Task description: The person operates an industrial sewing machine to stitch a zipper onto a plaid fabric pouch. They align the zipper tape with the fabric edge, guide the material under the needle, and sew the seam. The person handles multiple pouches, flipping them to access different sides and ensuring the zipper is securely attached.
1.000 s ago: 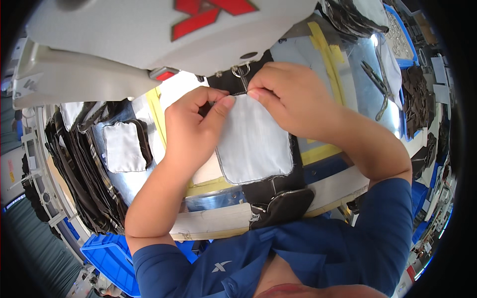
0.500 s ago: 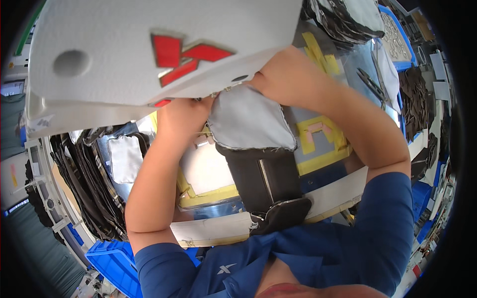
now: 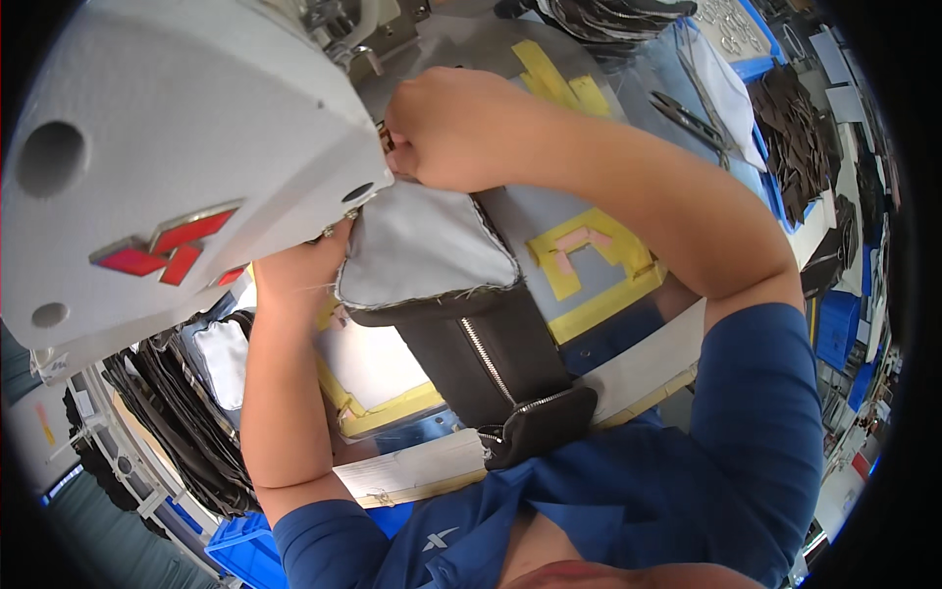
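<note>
My right hand [image 3: 432, 128] has its fingers curled beside the sewing machine's head [image 3: 177, 137], just above the white lining piece [image 3: 427, 240]; what it grips is hidden. My left hand [image 3: 304, 255] reaches under the machine head at the lining's left side, fingers mostly hidden. The white piece, with frayed stitched edges, lies on a dark fabric strip [image 3: 491, 344] that has a silver zip down its middle and a small zipped pouch [image 3: 535, 427] at its near end.
Yellow-taped templates [image 3: 579, 314] cover part of the metal bed. Dark fabric stacks lie at left [image 3: 162, 412] and back [image 3: 599, 20]. At right are nippers [image 3: 687, 118], a blue-rimmed tray of metal rings [image 3: 734, 29] and brown scraps [image 3: 795, 128]. A blue bin [image 3: 245, 545] is low at left.
My right hand has moved up and left, from pinching the white piece to beside the machine head. My left hand has moved further under the head. The view has swung, showing the head's right end.
</note>
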A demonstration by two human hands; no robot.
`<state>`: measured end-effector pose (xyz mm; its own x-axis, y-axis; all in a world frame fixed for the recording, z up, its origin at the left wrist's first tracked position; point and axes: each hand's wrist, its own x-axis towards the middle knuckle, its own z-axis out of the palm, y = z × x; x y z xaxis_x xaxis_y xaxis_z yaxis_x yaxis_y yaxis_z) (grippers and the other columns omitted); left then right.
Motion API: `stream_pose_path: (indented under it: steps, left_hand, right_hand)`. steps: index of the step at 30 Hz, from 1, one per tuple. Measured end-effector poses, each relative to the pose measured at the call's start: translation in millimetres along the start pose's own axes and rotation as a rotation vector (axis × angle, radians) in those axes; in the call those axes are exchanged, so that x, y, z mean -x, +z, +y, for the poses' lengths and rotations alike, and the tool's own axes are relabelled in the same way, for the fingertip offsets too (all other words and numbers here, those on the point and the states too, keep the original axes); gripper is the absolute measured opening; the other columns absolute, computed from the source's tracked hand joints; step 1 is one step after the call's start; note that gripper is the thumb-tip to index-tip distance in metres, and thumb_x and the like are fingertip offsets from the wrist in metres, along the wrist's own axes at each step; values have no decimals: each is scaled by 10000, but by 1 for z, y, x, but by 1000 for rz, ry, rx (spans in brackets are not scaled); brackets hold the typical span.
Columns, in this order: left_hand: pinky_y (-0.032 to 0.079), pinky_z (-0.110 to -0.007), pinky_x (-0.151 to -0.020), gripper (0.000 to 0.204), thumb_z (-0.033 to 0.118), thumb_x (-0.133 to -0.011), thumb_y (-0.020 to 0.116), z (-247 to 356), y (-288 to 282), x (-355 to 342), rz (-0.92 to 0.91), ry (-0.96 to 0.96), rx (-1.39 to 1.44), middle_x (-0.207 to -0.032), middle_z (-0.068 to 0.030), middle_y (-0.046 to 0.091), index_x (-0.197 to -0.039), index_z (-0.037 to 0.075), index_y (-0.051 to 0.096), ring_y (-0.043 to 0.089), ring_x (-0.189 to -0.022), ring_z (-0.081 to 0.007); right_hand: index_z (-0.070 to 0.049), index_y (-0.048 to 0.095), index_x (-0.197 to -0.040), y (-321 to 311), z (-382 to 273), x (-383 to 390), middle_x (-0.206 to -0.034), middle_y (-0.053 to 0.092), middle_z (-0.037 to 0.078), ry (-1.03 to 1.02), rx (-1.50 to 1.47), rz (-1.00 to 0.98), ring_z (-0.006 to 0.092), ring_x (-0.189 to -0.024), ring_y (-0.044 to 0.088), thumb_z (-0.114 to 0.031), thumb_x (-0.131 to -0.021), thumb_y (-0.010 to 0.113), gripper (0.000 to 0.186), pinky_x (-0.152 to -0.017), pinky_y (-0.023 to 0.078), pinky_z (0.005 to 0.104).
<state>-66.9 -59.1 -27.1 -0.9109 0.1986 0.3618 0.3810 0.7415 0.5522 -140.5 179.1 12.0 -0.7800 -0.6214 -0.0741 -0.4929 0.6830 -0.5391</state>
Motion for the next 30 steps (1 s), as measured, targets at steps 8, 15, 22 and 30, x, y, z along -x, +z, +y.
stream_pose_path:
  steps: [8, 15, 22, 30]
  left_hand:
    - [583, -397, -909, 315, 90, -840, 878, 6, -4, -5, -22, -74, 67, -1081, -140, 811, -1138, 20, 802, 770, -993, -305]
    - [583, -383, -897, 325, 121, -847, 873, 5, -3, -5, -22, -84, 61, -1077, -135, 808, -1149, 30, 796, 765, -984, -291]
    - [591, -363, -818, 284, 73, -817, 907, 9, -1, 1, -1, -89, -18, -1000, -99, 810, -1070, 10, 793, 759, -877, -246]
    - [584, -367, -850, 394, 410, -928, 802, 7, 5, 11, -48, -288, -3, -1085, -67, 803, -1234, 162, 786, 762, -969, -250]
  right_hand:
    - [-28, 784, -895, -1, -1, -4, -894, 765, 196, 4, 37, -12, 417, -937, 748, -287, -895, 731, 264, -802, 582, 522]
    - [-18, 808, -1018, -7, -4, -7, -1044, 786, 212, 24, 60, -94, 423, -1037, 753, -244, -882, 686, 291, -856, 611, 534]
    - [11, 800, -984, 10, 9, -9, -995, 773, 242, -54, 65, 15, 443, -1004, 747, -300, -918, 728, 326, -858, 600, 534]
    - [25, 773, -877, 5, 13, 1, -897, 750, 257, -75, 96, 86, 456, -927, 736, -291, -913, 729, 321, -828, 587, 532]
